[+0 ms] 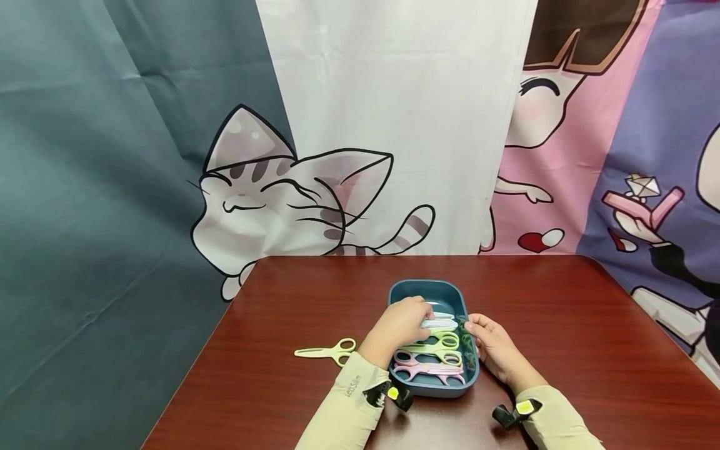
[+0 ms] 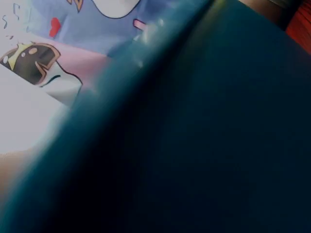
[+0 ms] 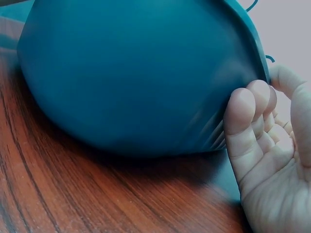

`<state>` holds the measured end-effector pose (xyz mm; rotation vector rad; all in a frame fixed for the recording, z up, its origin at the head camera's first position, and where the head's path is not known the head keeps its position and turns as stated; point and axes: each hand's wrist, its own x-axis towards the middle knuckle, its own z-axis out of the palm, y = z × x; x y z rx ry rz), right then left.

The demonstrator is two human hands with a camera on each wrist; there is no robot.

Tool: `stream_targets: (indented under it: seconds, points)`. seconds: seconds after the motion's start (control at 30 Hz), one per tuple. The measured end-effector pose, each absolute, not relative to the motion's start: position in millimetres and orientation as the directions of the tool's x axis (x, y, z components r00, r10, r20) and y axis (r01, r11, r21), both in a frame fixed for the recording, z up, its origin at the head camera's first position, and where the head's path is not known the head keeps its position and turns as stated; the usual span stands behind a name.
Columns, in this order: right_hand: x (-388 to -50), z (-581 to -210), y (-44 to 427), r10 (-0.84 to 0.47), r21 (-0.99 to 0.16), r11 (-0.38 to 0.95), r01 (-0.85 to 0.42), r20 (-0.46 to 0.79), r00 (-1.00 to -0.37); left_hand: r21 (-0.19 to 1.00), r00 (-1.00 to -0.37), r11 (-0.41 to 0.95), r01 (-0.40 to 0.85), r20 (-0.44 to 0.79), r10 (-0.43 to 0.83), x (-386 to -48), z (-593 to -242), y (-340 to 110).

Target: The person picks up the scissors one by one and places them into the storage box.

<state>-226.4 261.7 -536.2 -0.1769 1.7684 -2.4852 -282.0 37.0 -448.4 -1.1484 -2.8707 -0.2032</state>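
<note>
A blue rectangular bin (image 1: 439,392) stands on the table with several pairs of scissors lying crosswise in it. Pink scissors (image 1: 429,370) are nearest, light-green scissors (image 1: 448,341) lie behind them, then pale-blue scissors (image 1: 443,325). My left hand (image 1: 400,319) reaches over the left rim, its fingers bent down at the pale-blue scissors; their handles are hidden under it, so a grip cannot be confirmed. My right hand (image 1: 496,351) pinches the bin's right rim, thumb at the edge and fingertips against the outer wall (image 3: 131,82). The bin's dark wall (image 2: 218,136) fills most of the left wrist view.
One pair of light-green scissors (image 1: 322,353) lies on the brown table (image 1: 270,400), left of the bin, close to my left forearm. Behind the table's far edge hangs a printed cloth (image 1: 394,94) with a cartoon cat.
</note>
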Motion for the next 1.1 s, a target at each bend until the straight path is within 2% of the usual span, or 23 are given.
stream_targets:
  seconds: [0.73,1.1]
  points:
    - [-225,-535,261,-0.161,-0.940,-0.341,-0.005,0.063,-0.985,-0.047,-0.726,0.728,0.684,0.059,0.685,-283,-472,41]
    - [-226,-535,260,-0.135,-0.940,-0.342,-0.002,0.052,-0.990,-0.058,-0.738,0.740,0.670,0.056,0.672,-285,-476,43]
